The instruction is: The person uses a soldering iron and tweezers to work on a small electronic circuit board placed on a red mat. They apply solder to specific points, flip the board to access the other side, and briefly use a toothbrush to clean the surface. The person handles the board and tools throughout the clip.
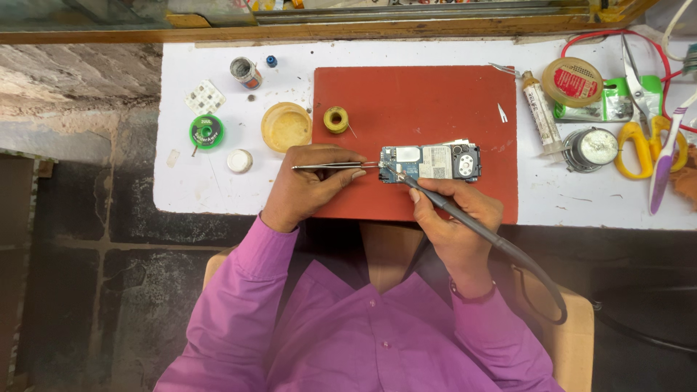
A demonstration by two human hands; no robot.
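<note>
Left grip (pixel 308 185) pinching tweezers (pixel 334 166), right grip (pixel 454 218) clasping soldering iron (pixel 465 218), circuit board (pixel 430 162) near mat (pixel 414 101) front edge

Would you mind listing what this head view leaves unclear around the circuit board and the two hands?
- Where the tweezers and soldering iron tip meet the circuit board: too small to tell which part they touch.
- Right hand palm: hidden by its own back and the iron.
- Left hand fingertips: tucked under the tweezers.
- Iron's cable: leaves the frame at the right edge.
</note>
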